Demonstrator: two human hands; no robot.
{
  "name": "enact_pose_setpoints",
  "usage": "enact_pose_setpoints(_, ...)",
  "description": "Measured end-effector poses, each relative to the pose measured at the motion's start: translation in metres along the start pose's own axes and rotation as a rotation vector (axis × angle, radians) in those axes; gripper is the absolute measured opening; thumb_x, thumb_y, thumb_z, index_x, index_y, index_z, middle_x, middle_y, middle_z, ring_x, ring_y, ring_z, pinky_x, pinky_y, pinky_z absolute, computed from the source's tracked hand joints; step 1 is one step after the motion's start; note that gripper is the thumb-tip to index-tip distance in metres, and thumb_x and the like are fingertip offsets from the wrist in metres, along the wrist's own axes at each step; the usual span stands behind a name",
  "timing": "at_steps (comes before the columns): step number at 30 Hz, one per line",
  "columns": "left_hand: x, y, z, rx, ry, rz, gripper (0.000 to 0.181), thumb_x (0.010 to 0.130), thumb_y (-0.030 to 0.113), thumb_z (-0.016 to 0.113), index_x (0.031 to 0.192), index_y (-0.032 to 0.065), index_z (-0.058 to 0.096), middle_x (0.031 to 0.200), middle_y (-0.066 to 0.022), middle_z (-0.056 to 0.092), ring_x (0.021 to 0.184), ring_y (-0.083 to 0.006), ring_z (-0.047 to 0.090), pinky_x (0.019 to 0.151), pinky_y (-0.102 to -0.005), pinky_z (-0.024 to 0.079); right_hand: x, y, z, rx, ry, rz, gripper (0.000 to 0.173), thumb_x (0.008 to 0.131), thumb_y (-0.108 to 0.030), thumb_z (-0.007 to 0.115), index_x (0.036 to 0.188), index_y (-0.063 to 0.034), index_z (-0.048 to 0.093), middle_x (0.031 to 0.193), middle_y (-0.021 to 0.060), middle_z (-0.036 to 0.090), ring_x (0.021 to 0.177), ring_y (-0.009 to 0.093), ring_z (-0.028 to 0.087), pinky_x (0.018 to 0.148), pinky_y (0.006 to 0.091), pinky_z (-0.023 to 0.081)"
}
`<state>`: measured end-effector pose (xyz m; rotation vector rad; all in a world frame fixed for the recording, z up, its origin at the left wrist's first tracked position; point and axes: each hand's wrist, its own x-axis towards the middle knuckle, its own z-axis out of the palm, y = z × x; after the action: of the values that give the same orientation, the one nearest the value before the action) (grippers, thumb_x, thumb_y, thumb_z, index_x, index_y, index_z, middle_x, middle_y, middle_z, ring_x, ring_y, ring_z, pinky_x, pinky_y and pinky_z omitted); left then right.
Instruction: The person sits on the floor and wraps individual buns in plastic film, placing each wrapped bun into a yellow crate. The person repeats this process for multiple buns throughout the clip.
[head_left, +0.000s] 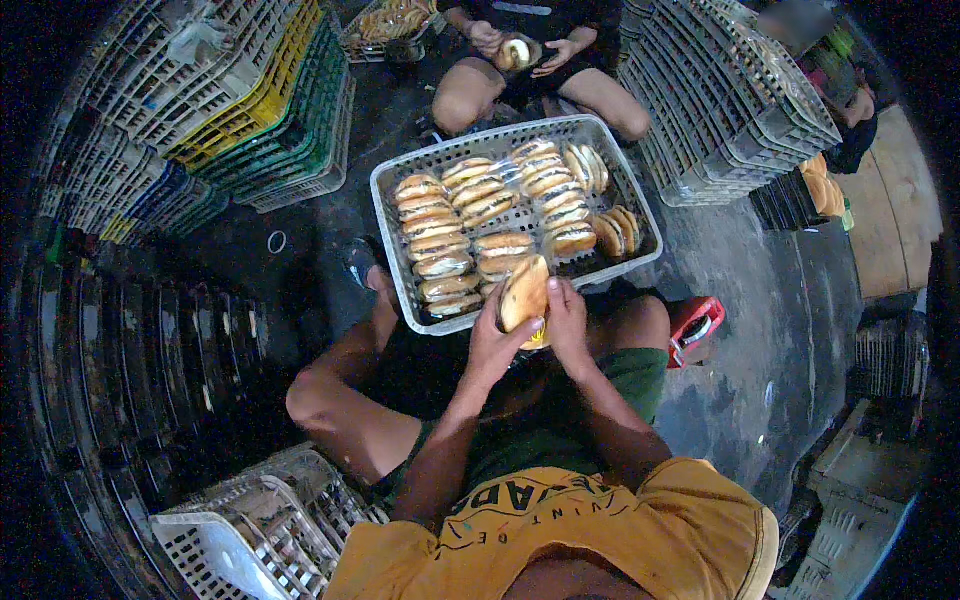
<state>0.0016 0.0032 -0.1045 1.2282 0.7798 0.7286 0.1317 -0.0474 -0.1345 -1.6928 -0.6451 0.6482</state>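
Note:
Between my two hands is a round bread bun (525, 295), tilted up over the near edge of a grey plastic crate (390, 247). My left hand (495, 337) grips its left side, the thumb across its lower part. At its right side, my right hand (567, 319) holds on with the thumb near the top. A yellow printed patch shows at the bun's lower end. Rows of filled buns (439, 246), some in clear shiny wrap, lie in the crate. More of them stand on edge at the crate's right side (616, 231).
Tall stacks of plastic crates rise at the left (300, 97) and right (720, 112). Across from me, a person's hands (517, 49) hold a filled bun. A red object (697, 330) lies beside my right knee. Another crate (262, 525) stands at the lower left.

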Motion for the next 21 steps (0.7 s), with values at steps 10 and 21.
enact_pose_setpoints(10,-0.017,0.019,-0.006,-0.690,-0.323,-0.069,0.085,0.081,0.047,0.070,0.142,0.0001,0.033,0.137,-0.0109,0.046,0.126,-0.0205,0.046,0.105,-0.0346,0.036,-0.012,-0.045,-0.037,0.144,-0.144,-0.031,0.032,0.098,-0.023,0.046,0.086,0.0009,0.062,0.074,0.0042,0.061,0.070,0.012,0.052,0.065,0.0318,0.044)
enact_pose_setpoints(21,-0.026,0.044,-0.004,-0.280,-0.221,-0.100,0.057,0.079,0.007,0.072,0.131,0.0015,0.047,0.114,-0.0122,0.059,0.109,-0.0190,0.055,0.094,-0.0310,0.044,-0.036,-0.043,-0.041,0.086,-0.307,-0.074,0.020,0.092,-0.015,0.056,0.104,-0.0024,0.065,0.095,0.0029,0.060,0.089,0.015,0.057,0.083,0.0294,0.046)
